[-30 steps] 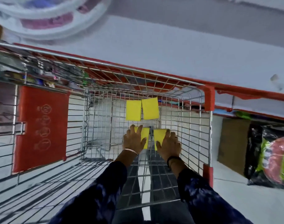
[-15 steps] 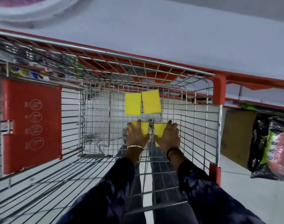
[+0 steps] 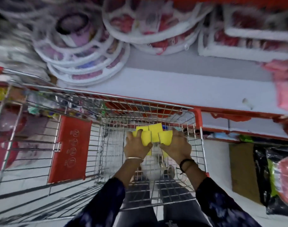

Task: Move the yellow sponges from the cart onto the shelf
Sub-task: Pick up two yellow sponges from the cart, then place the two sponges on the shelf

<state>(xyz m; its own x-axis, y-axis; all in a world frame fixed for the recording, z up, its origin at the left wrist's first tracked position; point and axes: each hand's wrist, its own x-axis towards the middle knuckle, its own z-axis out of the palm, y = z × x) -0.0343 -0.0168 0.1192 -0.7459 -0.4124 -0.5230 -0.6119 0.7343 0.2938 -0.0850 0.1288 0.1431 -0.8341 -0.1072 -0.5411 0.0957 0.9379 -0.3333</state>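
Inside the wire cart [image 3: 156, 190] my left hand [image 3: 136, 147] grips a yellow sponge [image 3: 146, 138], held up above the cart floor. My right hand [image 3: 177, 147] grips another yellow sponge [image 3: 165, 136] beside it. Two more yellow sponges [image 3: 155, 128] lie flat behind them near the cart's far wall. The white shelf [image 3: 181, 86] with a red front edge runs just beyond the cart. Both hands are close together, thumbs almost touching.
Stacks of round white-rimmed packs [image 3: 84, 63] and rectangular packs [image 3: 248, 40] fill the back of the shelf; pink items [image 3: 285, 89] sit at its right. A red cart flap [image 3: 69, 149] is at the left. A cardboard box [image 3: 243, 171] and black bag [image 3: 277, 181] lie on the floor at right.
Both hands closed on a sponge each and lifted them off the cart floor. The view tilted up, bringing the shelf and its stacked packs into sight.
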